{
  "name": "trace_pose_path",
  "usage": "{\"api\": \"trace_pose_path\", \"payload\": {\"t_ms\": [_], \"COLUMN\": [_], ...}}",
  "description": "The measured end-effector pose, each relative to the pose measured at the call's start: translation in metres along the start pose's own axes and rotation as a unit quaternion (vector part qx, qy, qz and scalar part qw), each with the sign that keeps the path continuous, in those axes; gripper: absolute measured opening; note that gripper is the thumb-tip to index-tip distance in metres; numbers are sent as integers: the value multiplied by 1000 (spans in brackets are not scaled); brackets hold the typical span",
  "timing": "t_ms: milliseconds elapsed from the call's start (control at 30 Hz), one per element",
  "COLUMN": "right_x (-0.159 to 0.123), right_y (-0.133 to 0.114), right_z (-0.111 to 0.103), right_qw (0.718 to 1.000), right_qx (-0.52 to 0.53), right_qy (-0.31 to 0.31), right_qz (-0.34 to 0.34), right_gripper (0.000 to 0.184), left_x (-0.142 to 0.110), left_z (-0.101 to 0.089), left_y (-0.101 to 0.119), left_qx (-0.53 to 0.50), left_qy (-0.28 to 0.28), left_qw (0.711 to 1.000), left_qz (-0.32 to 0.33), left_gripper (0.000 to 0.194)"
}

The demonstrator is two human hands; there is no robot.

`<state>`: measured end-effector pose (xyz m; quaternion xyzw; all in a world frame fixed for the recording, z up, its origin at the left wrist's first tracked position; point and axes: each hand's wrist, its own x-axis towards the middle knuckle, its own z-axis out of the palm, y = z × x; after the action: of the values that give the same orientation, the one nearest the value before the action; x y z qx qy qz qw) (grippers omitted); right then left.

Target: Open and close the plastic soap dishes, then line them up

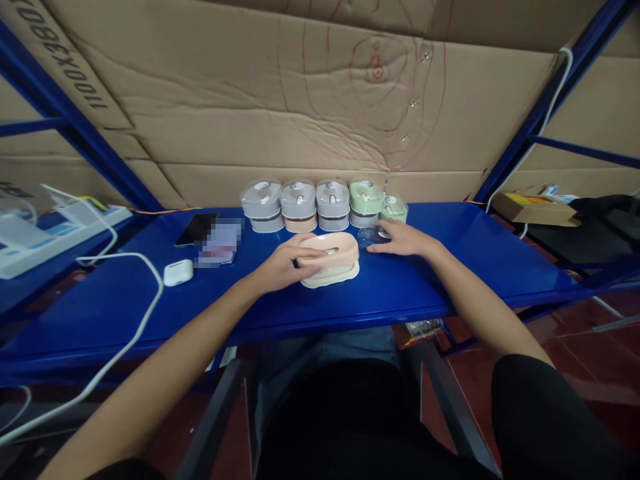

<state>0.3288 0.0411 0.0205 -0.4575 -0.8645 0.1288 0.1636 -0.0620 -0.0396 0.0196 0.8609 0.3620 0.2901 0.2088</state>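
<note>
My left hand [289, 265] grips the left end of a peach oval plastic box [340, 257], its thumb and fingers round the wall. The box has a slot in its sunken top and sits over a cream, wavy-edged base [333, 278] on the blue table. To the right, my right hand [400, 239] has its thumb and fingers about the edge of a clear plastic lid [367, 238], low at the tabletop. Part of that lid is hidden by the fingers.
Behind my hands stand several stacked boxes with clear lids, among them a grey one [263, 200] and a green one [367, 197]. At left lie a dark phone [195, 230], a partly blurred-out phone [219, 243] and a white earbud case [179, 273]. A white cable [150, 307] hangs nearby.
</note>
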Motion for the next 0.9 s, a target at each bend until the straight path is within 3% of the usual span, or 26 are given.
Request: {"api": "trace_pose_path", "payload": {"t_ms": [200,400,500,600,767,900], "right_x": [-2,-4,-4,-5,-7,-8], "right_y": [4,8,-1,-15,-38,-60], "right_z": [1,-6,-11,-17,-19,-10], "right_qw": [999,999,1000,999,988,979], "right_qx": [-22,-19,6,35,56,71], "right_qy": [-23,-40,-26,30,132,123], "right_qz": [17,-32,-16,-11,-65,-143], "right_gripper": [112,102,97,94,92,90], "left_x": [-9,-27,-25,-19,-6,-3], "left_z": [-24,-41,-39,-26,6,17], "left_y": [-25,-50,-39,-17,14,25], "left_qx": [62,100,84,56,19,-3], "left_qy": [82,76,98,122,28,-1], "left_qw": [993,983,984,989,999,1000], "left_qz": [-63,-136,-121,-60,10,0], "left_gripper": [64,72,64,52,43,56]}}
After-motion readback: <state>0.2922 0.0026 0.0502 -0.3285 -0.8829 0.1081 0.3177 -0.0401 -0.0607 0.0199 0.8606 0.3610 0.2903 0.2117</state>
